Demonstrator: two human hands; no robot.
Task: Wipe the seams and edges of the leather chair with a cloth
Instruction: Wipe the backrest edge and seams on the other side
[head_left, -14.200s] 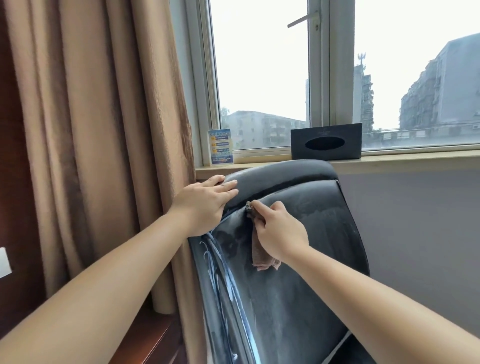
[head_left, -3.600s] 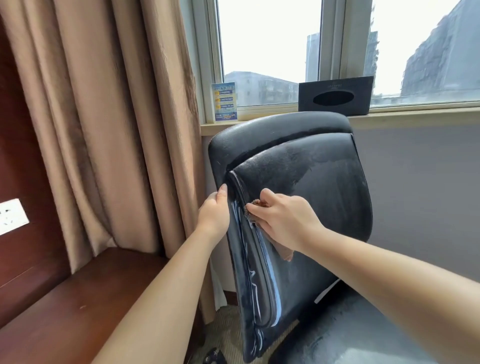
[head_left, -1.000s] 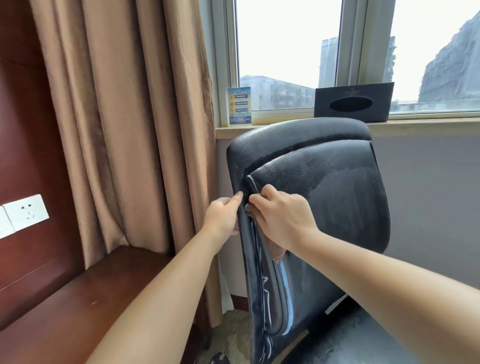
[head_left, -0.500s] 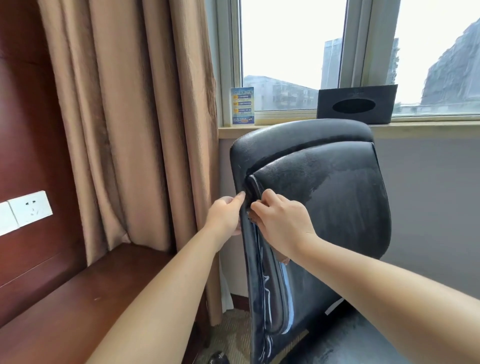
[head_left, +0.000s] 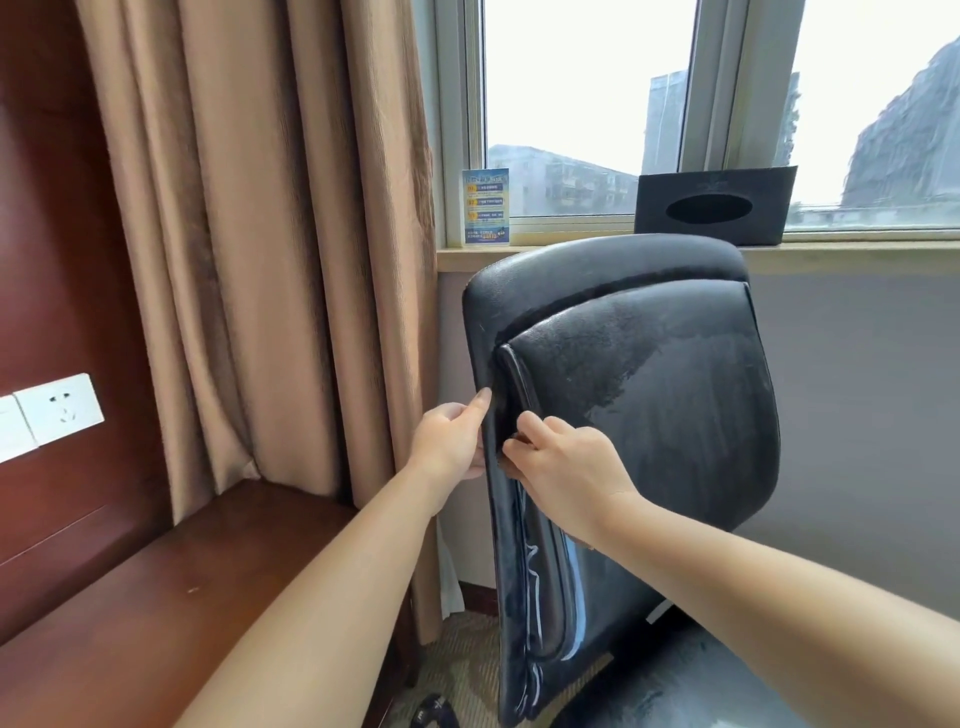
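Note:
The black leather chair back (head_left: 675, 415) stands upright in front of me, its side seam (head_left: 511, 374) running down the left edge. My left hand (head_left: 452, 441) grips that left edge, thumb on the front and fingers behind. Just to the right, my right hand (head_left: 566, 467) is curled against the seam with fingertips pushed into the groove. The brown cloth it holds is almost wholly hidden under the hand. The chair seat (head_left: 675, 686) shows at the bottom right, under my right forearm.
A tan curtain (head_left: 260, 234) hangs just left of the chair. A dark wooden desk top (head_left: 130, 597) and a wall socket (head_left: 60, 408) are at the left. On the windowsill (head_left: 857, 254) stand a black tissue box (head_left: 714, 208) and a small blue card (head_left: 485, 208).
My right hand has slid a little way down the side seam with the cloth. My left hand keeps its grip on the chair's edge at about the same height.

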